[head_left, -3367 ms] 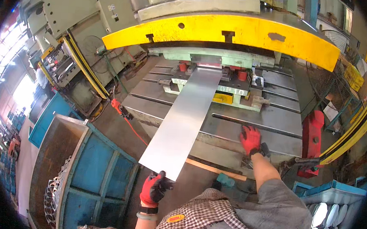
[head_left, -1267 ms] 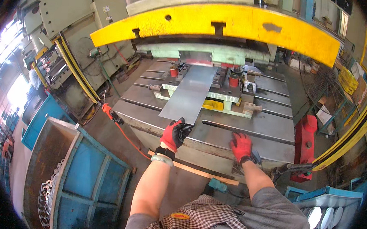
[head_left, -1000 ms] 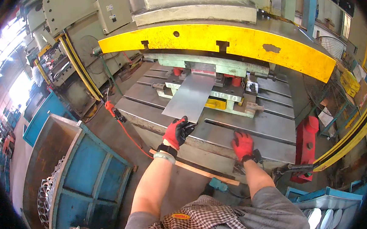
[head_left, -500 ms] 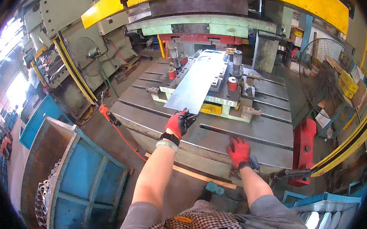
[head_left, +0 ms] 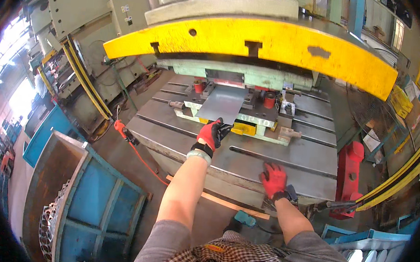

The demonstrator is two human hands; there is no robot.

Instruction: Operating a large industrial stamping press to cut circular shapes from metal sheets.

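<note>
My left hand [head_left: 212,134], in a red and black glove, is closed on the near edge of a flat metal sheet [head_left: 219,107]. The sheet lies over the lower die [head_left: 265,122], and its far part is hidden beneath the pale green upper die [head_left: 272,77]. Above that is the yellow press ram [head_left: 294,44], low over the die. In a red glove, my right hand [head_left: 274,179] lies with fingers apart on the front of the steel press bed [head_left: 305,154]. A small dark device [head_left: 291,191] sits beside its wrist.
To the left stands a blue metal bin [head_left: 89,190] with perforated scrap [head_left: 49,232] inside. Round metal discs [head_left: 369,259] fill a blue rack at the lower right. A red casting [head_left: 348,170] and a yellow-black guard post [head_left: 396,178] flank the bed's right side.
The yellow ram and upper die have come down over the lower die, covering the sheet's far part. My left hand has shifted slightly right and up with the sheet; my right hand stays on the bed.
</note>
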